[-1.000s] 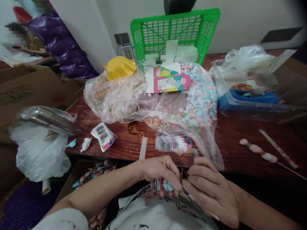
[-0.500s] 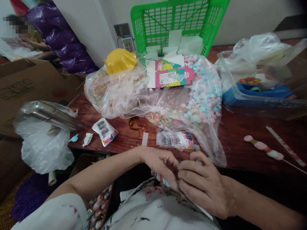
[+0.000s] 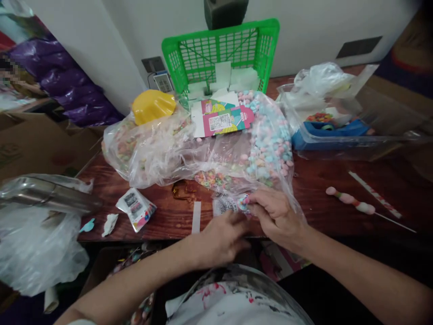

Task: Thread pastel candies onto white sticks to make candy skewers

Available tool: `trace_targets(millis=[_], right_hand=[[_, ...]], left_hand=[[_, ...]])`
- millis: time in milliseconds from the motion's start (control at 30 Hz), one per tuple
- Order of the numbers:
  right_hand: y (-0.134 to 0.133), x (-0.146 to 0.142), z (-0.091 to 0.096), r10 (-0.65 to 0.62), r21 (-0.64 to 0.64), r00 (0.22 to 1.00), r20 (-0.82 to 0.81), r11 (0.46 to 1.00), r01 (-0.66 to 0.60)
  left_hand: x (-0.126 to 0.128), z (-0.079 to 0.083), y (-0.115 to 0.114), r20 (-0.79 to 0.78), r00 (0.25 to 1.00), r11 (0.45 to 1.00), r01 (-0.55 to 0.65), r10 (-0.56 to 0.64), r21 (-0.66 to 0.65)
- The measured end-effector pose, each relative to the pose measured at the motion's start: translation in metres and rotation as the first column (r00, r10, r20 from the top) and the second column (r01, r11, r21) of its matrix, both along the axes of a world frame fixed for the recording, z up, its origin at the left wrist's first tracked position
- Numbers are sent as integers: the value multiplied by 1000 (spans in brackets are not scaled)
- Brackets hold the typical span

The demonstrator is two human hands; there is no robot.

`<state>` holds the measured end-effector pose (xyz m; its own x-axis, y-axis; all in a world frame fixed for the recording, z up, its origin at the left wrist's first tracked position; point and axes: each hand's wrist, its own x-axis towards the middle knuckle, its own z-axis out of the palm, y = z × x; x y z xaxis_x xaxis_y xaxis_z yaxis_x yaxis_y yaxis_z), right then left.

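Observation:
My right hand (image 3: 279, 216) reaches to the table's front part, thumb and fingers pinching a small colourful printed plastic bag (image 3: 242, 202). Its contents, if any, cannot be made out. It is over the right side of a pile of clear printed bags (image 3: 223, 204). To its left and nearer to me, my left hand (image 3: 221, 239) is smeared by motion, its fingers bent. Whether it holds anything is not visible. Just beyond both hands, large clear bags (image 3: 216, 153) of pastel pompom-like pieces and small coloured rings lie on the table.
A green basket (image 3: 270, 54) stands behind a flattened printed box (image 3: 223, 123) and a yellow bowl (image 3: 154, 106). To the right are a clear bin (image 3: 331, 143), a beaded stick (image 3: 350, 200) and a striped strip (image 3: 375, 194). Cards (image 3: 135, 207) and a steel flask (image 3: 50, 194) are left.
Both hands have parted and risen from my lap to the table edge, the right one farther forward with the printed bag. The camera view has shifted, too.

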<state>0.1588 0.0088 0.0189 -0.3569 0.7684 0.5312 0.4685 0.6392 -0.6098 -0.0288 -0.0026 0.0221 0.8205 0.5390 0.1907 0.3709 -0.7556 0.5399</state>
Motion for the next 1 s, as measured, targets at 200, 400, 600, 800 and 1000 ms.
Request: trace_targets(millis=[200,400,600,800,1000], right_hand=[[-24,-27,-19,51,-611,918,-394,731,-303],[-9,-36,-20,-56,-623,896,-440,737,-260],[-7,-61,-27,-211,-711,793,-572,609,-351],[-20,-87,-39,-190,-791,790,-583,353,-500],[-43,-105,-66,190,-839,904,-382,340,-426]], left_hand=[[-14,13,26,598,793,978,15,115,-207],[-30,9,6,519,741,865,-165,426,-474],[-46,-5,-9,315,842,862,-292,437,-415],[-64,-26,-29,343,849,887,-455,402,85],[-100,-48,-69,209,853,808,-520,478,277]])
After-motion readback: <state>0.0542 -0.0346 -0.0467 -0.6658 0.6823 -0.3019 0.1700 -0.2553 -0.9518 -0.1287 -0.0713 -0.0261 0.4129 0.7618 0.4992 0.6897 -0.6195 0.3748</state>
